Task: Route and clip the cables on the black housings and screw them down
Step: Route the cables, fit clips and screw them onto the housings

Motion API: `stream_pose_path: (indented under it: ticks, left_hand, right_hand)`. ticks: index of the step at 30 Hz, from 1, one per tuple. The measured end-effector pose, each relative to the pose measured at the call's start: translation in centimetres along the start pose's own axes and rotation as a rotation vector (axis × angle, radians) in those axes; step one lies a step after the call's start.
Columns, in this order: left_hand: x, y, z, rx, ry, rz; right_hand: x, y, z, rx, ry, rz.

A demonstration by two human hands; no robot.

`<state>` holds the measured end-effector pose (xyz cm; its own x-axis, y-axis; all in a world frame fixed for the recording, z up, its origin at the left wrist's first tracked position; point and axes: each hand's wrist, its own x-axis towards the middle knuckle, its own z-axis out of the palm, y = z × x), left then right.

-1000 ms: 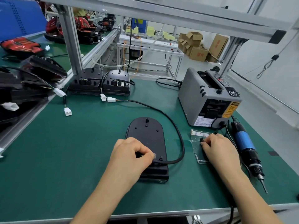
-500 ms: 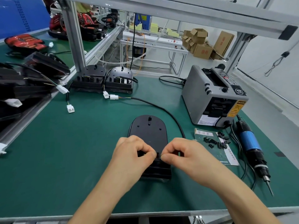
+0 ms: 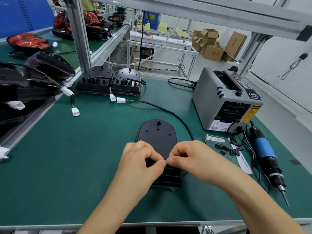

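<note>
On the green bench mat (image 3: 76, 157), a black oval plastic housing (image 3: 157, 137) is laid flat. At its ribbed end, a small black part (image 3: 151, 163) is pinched by the curled left hand (image 3: 138, 164) and right hand (image 3: 190, 157), thumbtips touching.

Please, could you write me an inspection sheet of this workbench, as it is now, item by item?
Surface: green mat.
Job's things: black housing under both hands; two more housings at the back; black clips on a paper sheet; electric screwdriver at the right.
Clutter: grey tape dispenser.
Hands: left hand and right hand, fingers curled, fingertips meeting over the housing; what they pinch is hidden.
Cables: black cable curves from a white connector to behind the right hand.
Surroundings: cardboard boxes behind; red and black parts on the neighbouring bench.
</note>
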<state>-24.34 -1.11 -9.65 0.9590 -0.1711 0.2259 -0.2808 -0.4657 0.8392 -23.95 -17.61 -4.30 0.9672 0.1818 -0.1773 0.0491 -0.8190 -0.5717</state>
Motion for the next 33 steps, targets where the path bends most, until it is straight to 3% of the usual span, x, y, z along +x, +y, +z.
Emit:
stream_pose_path:
  ticks: [8, 15, 25, 33]
  left_hand:
    - [-0.3, -0.1, 0.0, -0.015, 0.014, 0.029]
    - [-0.5, -0.6, -1.5, -0.036, -0.068, 0.093]
    - [-1.1, -1.4, -1.7, 0.044, -0.059, 0.253]
    - [-1.1, -1.5, -1.5, 0.030, -0.040, 0.255]
  right_hand:
    - [-0.3, 0.7, 1.1, 0.061, 0.071, -0.066]
    - [-0.6, 0.5, 1.0, 0.054, 0.133, -0.132]
    - [0.0, 0.5, -0.2, 0.082, -0.082, 0.017]
    - [2.1, -0.4, -2.0, 0.006, -0.301, 0.045]
